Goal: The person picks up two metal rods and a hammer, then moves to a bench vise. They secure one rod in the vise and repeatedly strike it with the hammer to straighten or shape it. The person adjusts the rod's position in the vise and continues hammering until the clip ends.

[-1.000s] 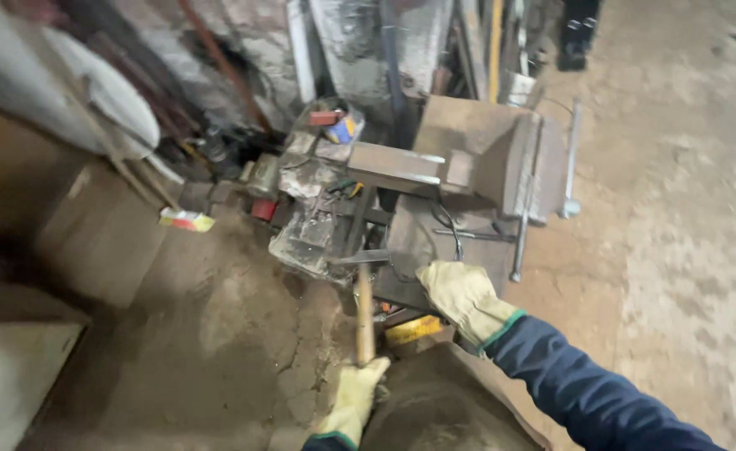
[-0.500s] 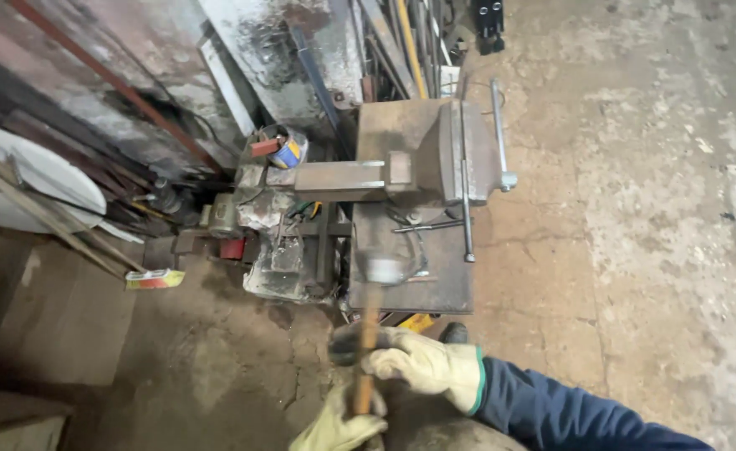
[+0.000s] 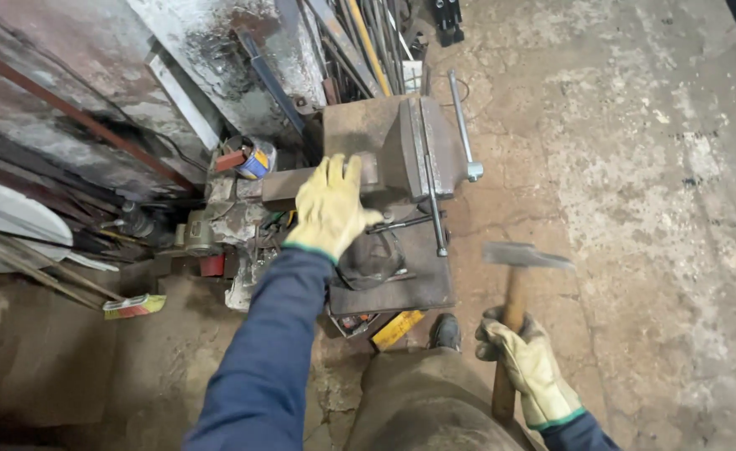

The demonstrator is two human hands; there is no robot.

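A heavy grey bench vise (image 3: 418, 150) stands on a rusty steel stand (image 3: 401, 288), with a flat metal bar (image 3: 280, 184) sticking out to its left. My left hand (image 3: 330, 209), in a yellow glove, lies flat on the bar by the vise jaws with its fingers spread. To the right of the stand, my gloved right hand (image 3: 528, 367) grips the wooden handle of a hammer (image 3: 525, 255). The hammer's steel head is raised over the concrete floor, apart from the vise.
Steel bars and strips (image 3: 359, 42) lean against the wall behind the vise. A small blue and yellow can (image 3: 257, 159) and rusty machine parts (image 3: 217, 225) sit to the left. A yellow tool (image 3: 397, 328) lies under the stand by my shoe (image 3: 445, 331). Cracked concrete floor (image 3: 635, 167) spreads right.
Both hands were on the hammer in front of the vise. Now the right hand alone holds it, off to the right, and the left hand has reached onto the bar.
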